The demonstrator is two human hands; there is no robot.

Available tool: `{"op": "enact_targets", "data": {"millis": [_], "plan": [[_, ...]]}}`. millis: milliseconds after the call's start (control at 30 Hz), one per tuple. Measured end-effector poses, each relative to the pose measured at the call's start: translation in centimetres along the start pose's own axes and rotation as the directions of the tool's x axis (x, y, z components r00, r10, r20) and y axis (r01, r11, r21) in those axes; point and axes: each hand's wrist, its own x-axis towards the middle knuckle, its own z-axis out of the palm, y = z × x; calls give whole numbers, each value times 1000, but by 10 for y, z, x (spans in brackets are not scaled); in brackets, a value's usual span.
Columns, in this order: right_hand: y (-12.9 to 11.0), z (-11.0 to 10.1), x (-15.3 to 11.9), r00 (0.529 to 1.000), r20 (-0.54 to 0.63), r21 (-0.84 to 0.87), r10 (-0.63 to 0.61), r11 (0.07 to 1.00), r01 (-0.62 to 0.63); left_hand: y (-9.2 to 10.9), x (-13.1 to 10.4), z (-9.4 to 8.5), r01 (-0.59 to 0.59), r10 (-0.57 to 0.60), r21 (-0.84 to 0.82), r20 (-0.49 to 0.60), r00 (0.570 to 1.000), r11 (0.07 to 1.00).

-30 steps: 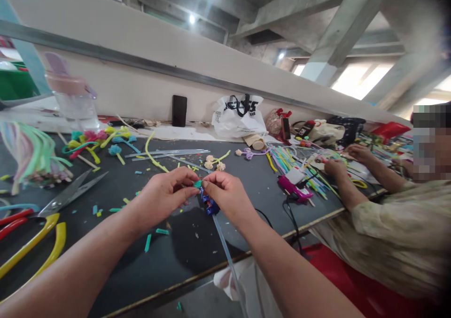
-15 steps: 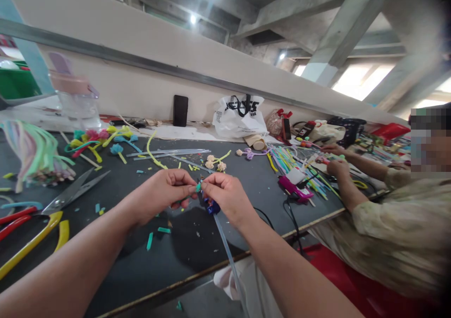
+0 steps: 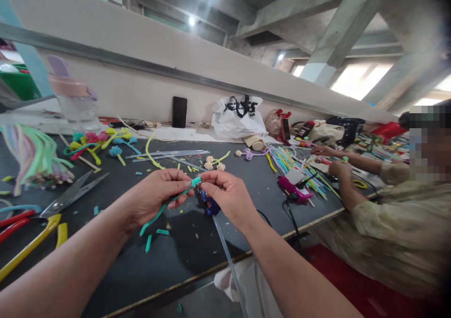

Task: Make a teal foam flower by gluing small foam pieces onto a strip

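Between the fingertips of my left hand (image 3: 169, 189) is a teal green pipe cleaner (image 3: 155, 219), its long tail hanging down to the left and its upper end bunched into short pieces. My right hand (image 3: 225, 193) is closed in a pinch at the right end of that bunch, thumb and forefinger together. Just under the right hand sits a blue glue gun (image 3: 211, 206), partly hidden, with a long clear glue stick (image 3: 227, 252) running from it past the table edge. Short teal cut pieces (image 3: 162, 232) lie below the left hand.
Large scissors (image 3: 66, 196) lie open at the left, near a bundle of pastel pipe cleaners (image 3: 35, 153). Finished pipe-cleaner flowers (image 3: 214, 162) and clear glue sticks (image 3: 169, 153) lie behind my hands. A magenta glue gun (image 3: 295, 189) is at right, beside a co-worker's hands (image 3: 340, 167).
The teal pipe cleaner has come into fuller view, its bunched end showing between my fingertips and its tail now hanging below my left hand. Both hands stay in nearly the same place.
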Motion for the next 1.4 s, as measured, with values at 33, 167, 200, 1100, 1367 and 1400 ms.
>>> {"op": "enact_targets", "data": {"millis": [33, 167, 200, 1100, 1367, 1400], "plan": [[1, 1, 1, 1000, -8, 16, -2, 1000, 2, 0, 0, 0, 1, -1, -7, 7, 1000, 1000], [3, 5, 4, 999, -38, 75, 7, 997, -4, -1, -1, 0, 22, -21, -17, 47, 999, 1000], [3, 5, 4, 999, -43, 90, 13, 996, -9, -1, -1, 1, 30, -29, -20, 55, 998, 999], [3, 13, 5, 983, -86, 131, -160, 977, 170, 9, -3, -16, 36, -24, -102, 124, 992, 994], [10, 53, -24, 852, 448, -552, -272, 665, 503, 23, -7, -46, -128, 116, -383, -53, 992, 915], [12, 58, -26, 847, 478, -587, -232, 633, 504, 23, -7, -47, -118, 103, -385, -60, 993, 915]]}}
